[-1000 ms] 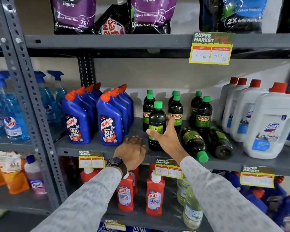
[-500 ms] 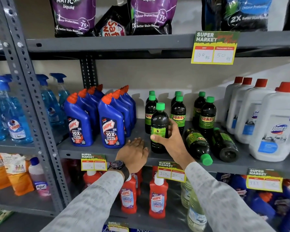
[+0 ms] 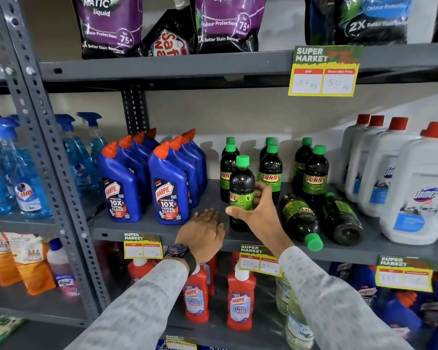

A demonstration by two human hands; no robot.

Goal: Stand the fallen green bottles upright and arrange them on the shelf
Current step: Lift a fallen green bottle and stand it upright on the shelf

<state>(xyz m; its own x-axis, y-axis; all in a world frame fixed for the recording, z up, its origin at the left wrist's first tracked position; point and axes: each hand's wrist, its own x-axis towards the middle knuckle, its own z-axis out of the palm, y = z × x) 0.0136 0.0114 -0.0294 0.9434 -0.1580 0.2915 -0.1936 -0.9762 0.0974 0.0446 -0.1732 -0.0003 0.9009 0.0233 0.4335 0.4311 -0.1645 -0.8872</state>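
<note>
Dark bottles with green caps stand on the grey middle shelf (image 3: 162,229). My right hand (image 3: 257,213) is wrapped around the front upright green bottle (image 3: 241,180), thumb on its left side and fingers on its right; the bottle stands on the shelf. Several more upright green bottles (image 3: 315,173) stand behind it in rows. Two fallen green bottles lie to the right: one (image 3: 297,215) with its cap pointing at the shelf's front edge, the other (image 3: 341,218) with its base toward me. My left hand (image 3: 202,231) rests flat on the shelf front, fingers apart, holding nothing.
Blue Harpic bottles (image 3: 168,188) crowd the shelf to the left, large white Domex jugs (image 3: 420,190) to the right. Price tags (image 3: 259,260) hang on the shelf's front edge. Red bottles (image 3: 240,299) fill the shelf below, detergent pouches (image 3: 228,21) the shelf above.
My right hand has closed further around the front upright bottle, and its label now faces more to the left. My left hand has stayed on the shelf edge.
</note>
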